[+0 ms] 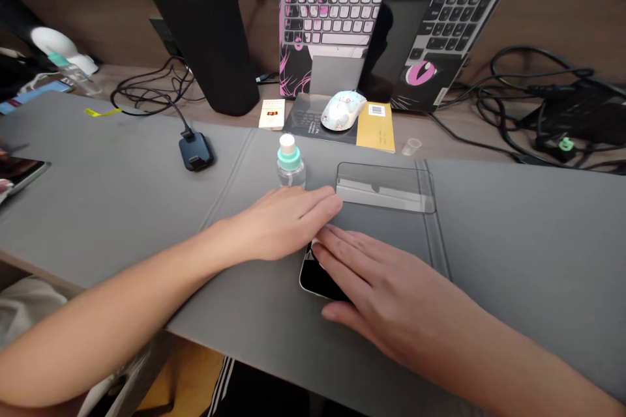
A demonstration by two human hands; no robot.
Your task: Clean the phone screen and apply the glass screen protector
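A black phone [313, 279] lies flat on the grey desk mat [122, 208], mostly covered by my hands. My right hand [376, 283] rests on top of it with fingers stretched flat and together. My left hand [288, 221] lies flat at the phone's far left edge, its fingertips meeting those of the right hand. Just beyond the hands lies a clear rectangular sheet [385, 187], like a screen protector. A small clear bottle with a teal collar and white cap [290, 163] stands upright right behind my left hand.
At the back stand a dark cylindrical speaker [208, 39], a laptop with a pink-patterned keyboard [386, 6], a dark phone leaning on it [396, 39], a patterned mouse [342, 109] and a yellow booklet [376, 127]. A small black device on a cable [195, 151] lies left; tangled cables [548, 104] lie right.
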